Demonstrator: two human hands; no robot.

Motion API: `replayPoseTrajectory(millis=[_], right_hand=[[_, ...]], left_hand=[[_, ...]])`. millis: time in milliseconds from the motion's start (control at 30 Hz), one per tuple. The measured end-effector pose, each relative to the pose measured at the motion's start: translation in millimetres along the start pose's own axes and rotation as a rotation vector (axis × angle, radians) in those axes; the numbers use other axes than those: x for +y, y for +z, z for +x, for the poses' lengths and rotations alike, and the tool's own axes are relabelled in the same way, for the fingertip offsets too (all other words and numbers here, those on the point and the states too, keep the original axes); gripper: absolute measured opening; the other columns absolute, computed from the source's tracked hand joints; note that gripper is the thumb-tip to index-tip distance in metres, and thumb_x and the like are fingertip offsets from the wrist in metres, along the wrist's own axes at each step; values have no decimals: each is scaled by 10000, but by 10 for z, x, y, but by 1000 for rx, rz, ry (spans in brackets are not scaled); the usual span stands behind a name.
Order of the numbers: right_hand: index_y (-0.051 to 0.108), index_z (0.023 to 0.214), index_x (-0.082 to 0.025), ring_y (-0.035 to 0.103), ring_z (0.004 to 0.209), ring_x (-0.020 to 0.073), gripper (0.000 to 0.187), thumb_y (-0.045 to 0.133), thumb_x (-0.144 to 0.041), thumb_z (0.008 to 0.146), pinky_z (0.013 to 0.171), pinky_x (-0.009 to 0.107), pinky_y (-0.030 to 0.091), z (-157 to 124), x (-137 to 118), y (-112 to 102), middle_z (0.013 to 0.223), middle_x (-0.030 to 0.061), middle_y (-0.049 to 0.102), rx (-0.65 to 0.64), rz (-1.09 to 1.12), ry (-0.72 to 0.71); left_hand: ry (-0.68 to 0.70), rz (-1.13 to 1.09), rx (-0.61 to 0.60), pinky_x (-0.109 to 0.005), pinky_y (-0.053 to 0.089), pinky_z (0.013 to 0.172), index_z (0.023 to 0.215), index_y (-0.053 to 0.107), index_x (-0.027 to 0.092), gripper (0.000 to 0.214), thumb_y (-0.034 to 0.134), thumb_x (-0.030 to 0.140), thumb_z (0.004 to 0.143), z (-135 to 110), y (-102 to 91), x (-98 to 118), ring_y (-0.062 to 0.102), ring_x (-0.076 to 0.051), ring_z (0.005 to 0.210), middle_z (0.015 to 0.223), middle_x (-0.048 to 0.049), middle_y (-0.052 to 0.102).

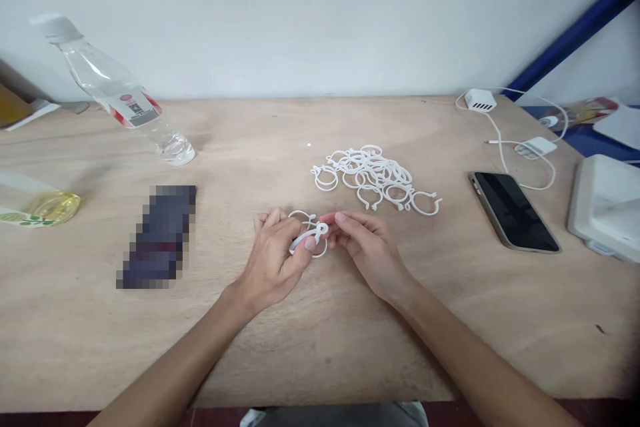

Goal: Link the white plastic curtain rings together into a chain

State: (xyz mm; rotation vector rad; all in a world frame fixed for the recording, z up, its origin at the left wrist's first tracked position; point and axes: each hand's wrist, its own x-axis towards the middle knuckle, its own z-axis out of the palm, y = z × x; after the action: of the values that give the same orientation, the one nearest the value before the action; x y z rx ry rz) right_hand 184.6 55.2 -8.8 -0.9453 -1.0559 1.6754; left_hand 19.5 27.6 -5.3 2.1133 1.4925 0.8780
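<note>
My left hand (274,259) and my right hand (367,248) meet over the middle of the wooden table (320,347). Between their fingertips is a small bunch of linked white plastic rings (311,235). The left fingers curl round one ring, thumb pressed on it. The right thumb and forefinger pinch the bunch's right side. A loose pile of several more white rings (373,177) lies just behind my hands, apart from them.
A clear plastic bottle (117,95) lies tilted at the back left, a yellowish bottle (37,207) at the left edge. A blurred dark object (159,235) lies left of my hands. At right lie a black phone (514,211), white chargers with cables (505,130) and a white box (607,203).
</note>
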Motion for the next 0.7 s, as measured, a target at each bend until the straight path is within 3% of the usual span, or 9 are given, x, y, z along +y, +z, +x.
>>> replayPoseTrajectory(millis=[300, 467, 700], right_hand=[[707, 685, -177, 539, 641, 137, 308, 662, -465, 781, 631, 285, 452, -15, -13, 62, 665, 26, 645, -79, -75, -6], [646, 613, -173, 537, 588, 122, 349, 662, -483, 772, 580, 261, 455, -50, -82, 89, 600, 15, 621, -25, -200, -43], [546, 553, -178, 438, 473, 85, 408, 649, -507, 772, 445, 225, 359, -114, -114, 95, 512, -23, 526, -3, -331, -41]], left_hand=[[-37, -126, -53, -362, 255, 746, 670, 544, 196, 649, 149, 641, 927, -1, -4, -7, 398, -191, 699, 616, 5, 505], [-28, -153, -52, -351, 248, 724, 640, 492, 194, 630, 144, 631, 933, 1, -7, 3, 385, -188, 693, 610, 7, 472], [-26, -151, -72, -347, 249, 708, 610, 425, 192, 630, 123, 648, 923, 12, 8, 48, 383, -186, 691, 599, 8, 441]])
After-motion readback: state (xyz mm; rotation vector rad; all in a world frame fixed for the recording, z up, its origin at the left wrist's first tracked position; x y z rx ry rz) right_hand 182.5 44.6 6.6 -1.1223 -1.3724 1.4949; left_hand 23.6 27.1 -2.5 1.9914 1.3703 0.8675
